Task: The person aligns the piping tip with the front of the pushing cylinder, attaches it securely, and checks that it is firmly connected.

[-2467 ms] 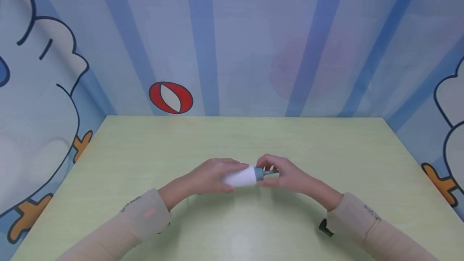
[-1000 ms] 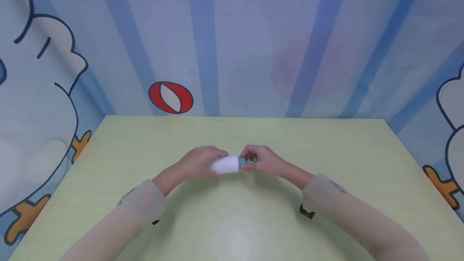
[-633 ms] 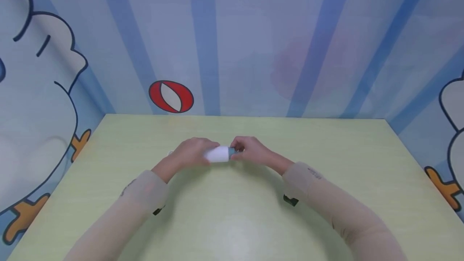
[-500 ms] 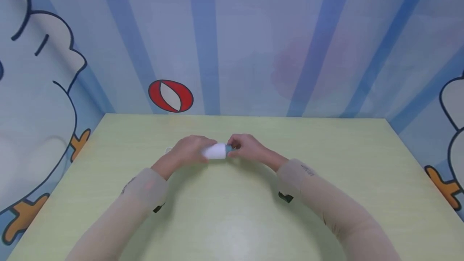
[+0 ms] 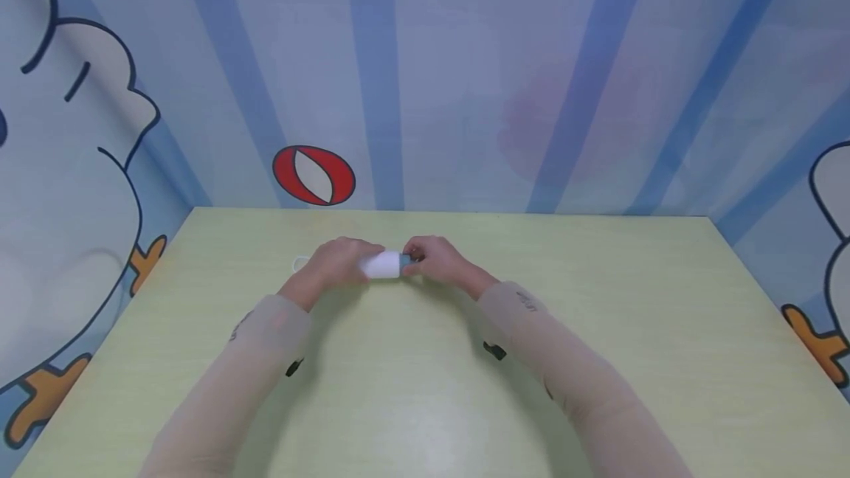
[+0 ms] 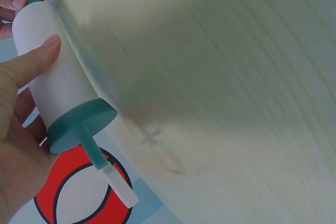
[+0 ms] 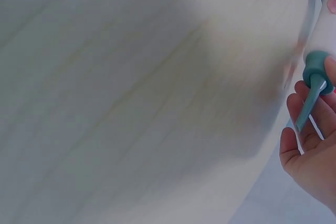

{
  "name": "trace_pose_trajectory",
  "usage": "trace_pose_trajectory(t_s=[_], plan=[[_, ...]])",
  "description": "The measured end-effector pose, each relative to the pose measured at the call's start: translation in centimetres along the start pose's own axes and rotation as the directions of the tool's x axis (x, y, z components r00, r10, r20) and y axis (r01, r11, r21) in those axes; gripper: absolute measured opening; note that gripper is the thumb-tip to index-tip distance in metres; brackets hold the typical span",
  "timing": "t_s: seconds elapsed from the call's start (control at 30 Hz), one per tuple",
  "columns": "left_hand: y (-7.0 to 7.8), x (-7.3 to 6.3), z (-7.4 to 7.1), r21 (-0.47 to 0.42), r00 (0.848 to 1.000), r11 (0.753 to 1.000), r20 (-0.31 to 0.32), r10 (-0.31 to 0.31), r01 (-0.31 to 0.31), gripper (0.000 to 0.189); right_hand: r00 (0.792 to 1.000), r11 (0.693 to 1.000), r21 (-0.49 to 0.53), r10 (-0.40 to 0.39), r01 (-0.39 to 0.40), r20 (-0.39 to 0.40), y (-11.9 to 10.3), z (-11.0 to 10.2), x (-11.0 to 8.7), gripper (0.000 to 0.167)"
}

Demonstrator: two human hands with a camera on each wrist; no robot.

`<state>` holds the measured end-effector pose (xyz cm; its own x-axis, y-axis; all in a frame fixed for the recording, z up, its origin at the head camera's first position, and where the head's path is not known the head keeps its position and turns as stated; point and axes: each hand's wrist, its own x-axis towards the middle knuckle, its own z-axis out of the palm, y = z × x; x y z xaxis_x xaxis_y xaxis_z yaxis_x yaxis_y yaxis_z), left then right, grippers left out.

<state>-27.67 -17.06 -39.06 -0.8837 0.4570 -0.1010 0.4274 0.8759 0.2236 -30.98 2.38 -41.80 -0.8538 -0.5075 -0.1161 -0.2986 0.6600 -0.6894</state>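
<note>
Both hands hold a white cylinder with teal ends (image 5: 381, 265) lying sideways above the table; its exact kind cannot be told, though it resembles a hand pump. My left hand (image 5: 337, 262) grips the body, its thumb along the white side. Beyond that hand, the left wrist view shows a wide teal end cap (image 6: 81, 124), a thin teal rod (image 6: 92, 148) and a white end piece (image 6: 119, 186). My right hand (image 5: 440, 262) pinches the other end at a teal collar (image 7: 315, 65), from which a narrow teal spout (image 7: 308, 107) sticks out among the fingers.
A pale yellow-green table (image 5: 425, 375) lies under both arms. Behind it stands a blue striped backdrop (image 5: 458, 94) with a printed red and white ball (image 5: 314, 175). Dark straps (image 5: 494, 350) show under the sleeve cuffs.
Both hands have carried the cylinder left and farther across the table. The right hand has closed in around the teal end, hiding the spout in the head view. A white loop now shows beyond the left hand.
</note>
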Motion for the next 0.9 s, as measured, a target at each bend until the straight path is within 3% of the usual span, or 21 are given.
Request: trace_pose_trajectory(t_s=[0.3,0.57,0.9], plan=[[-0.44,0.14,0.16,-0.059,1.0,0.998,0.004,-0.027,0.027,0.053,1.0,0.998,-0.061,0.004,-0.004,-0.007,-0.03,0.43,0.74,0.029],[-0.69,0.16,0.59,-0.018,0.999,0.999,-0.013,-0.043,0.043,0.06,0.999,0.998,-0.053,0.029,-0.028,0.016,-0.13,0.43,0.67,0.036],[-0.3,-0.11,0.6,-0.055,0.995,0.995,-0.042,-0.091,0.088,0.062,1.0,0.997,-0.081,0.001,0.0,0.011,0.04,0.41,0.46,0.039]])
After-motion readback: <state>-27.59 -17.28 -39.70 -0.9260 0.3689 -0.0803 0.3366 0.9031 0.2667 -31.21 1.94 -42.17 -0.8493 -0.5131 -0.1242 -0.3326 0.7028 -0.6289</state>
